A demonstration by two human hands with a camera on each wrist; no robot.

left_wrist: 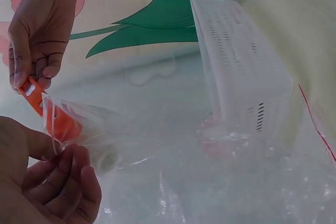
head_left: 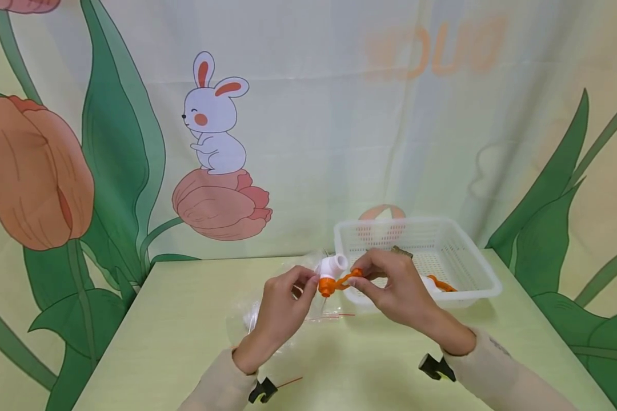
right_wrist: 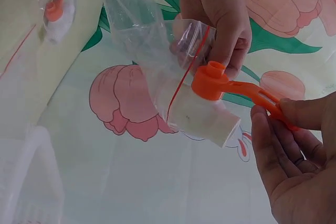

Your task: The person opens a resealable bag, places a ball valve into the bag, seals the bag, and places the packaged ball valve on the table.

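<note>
A white plastic tap (head_left: pixel 332 264) with an orange handle (right_wrist: pixel 257 95) is held up above the table between both hands. Its body lies partly inside a clear zip bag (right_wrist: pixel 136 30) with a red seal line; the handle and one white pipe end stick out. Beside the tap, the left hand (head_left: pixel 283 302) pinches the bag near its mouth between thumb and fingers. My right hand (head_left: pixel 403 291) grips the far end of the orange handle, thumb on one side and fingers on the other.
A white perforated basket (head_left: pixel 485 285) stands at the back right, containing another orange-and-white piece (head_left: pixel 442 283) and a small brownish item (head_left: pixel 402 251). More clear plastic bagging (head_left: pixel 252 319) lies on the table (head_left: pixel 149 342) behind the left hand. A printed curtain (head_left: pixel 308 142) hangs behind.
</note>
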